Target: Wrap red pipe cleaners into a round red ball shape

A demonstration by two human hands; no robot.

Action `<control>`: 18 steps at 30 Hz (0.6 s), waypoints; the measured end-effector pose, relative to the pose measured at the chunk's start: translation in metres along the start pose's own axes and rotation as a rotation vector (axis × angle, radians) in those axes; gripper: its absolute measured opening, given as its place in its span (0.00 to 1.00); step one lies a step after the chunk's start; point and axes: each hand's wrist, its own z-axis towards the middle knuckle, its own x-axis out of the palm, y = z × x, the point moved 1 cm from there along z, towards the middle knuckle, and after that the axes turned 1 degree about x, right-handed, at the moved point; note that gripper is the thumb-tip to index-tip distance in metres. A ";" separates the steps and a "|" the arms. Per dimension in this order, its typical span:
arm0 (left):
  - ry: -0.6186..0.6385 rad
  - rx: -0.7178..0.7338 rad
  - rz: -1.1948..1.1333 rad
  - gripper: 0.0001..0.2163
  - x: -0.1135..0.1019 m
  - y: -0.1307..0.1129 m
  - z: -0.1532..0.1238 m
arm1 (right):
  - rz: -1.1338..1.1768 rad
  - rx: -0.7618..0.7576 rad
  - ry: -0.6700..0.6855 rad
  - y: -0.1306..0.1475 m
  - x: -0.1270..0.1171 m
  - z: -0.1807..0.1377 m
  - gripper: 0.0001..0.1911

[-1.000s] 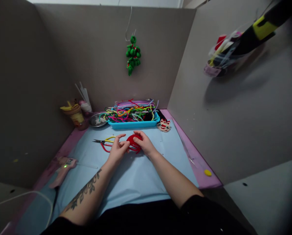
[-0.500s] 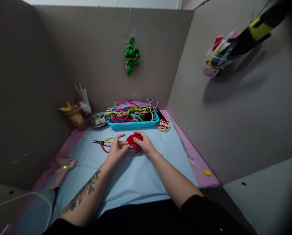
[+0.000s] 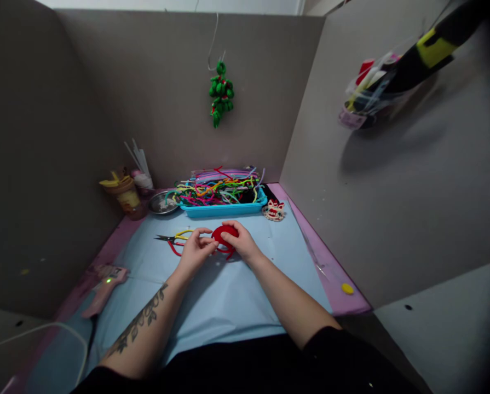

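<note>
Between my hands, above the blue table cover [image 3: 228,295], is a rounded red fuzzy piece [image 3: 220,233] that looks made of pipe cleaner, with loose red ends [image 3: 229,253] hanging below it. My right hand [image 3: 242,241] grips it from the right, thumb across the front and fingers behind. My left hand [image 3: 197,246] is at its left edge, thumb and fingers curled in and touching the piece or a strand of it. Scissors [image 3: 173,239] with one yellow and one red handle lie just left of my left hand, blades pointing left.
A blue tray [image 3: 228,210] of tangled coloured pipe cleaners stands at the back, beside a metal dish [image 3: 162,203]. A pink glue gun [image 3: 105,290] with a green light lies left. Grey panels enclose three sides; a holder [image 3: 353,117] hangs on the right one.
My left thumb and fingers have closed in slightly against the red piece, which has turned or shifted a little to the left. Everything else stays where it was.
</note>
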 end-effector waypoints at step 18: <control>-0.023 -0.151 -0.204 0.24 0.000 0.007 0.002 | -0.157 -0.032 -0.059 -0.007 -0.002 0.002 0.22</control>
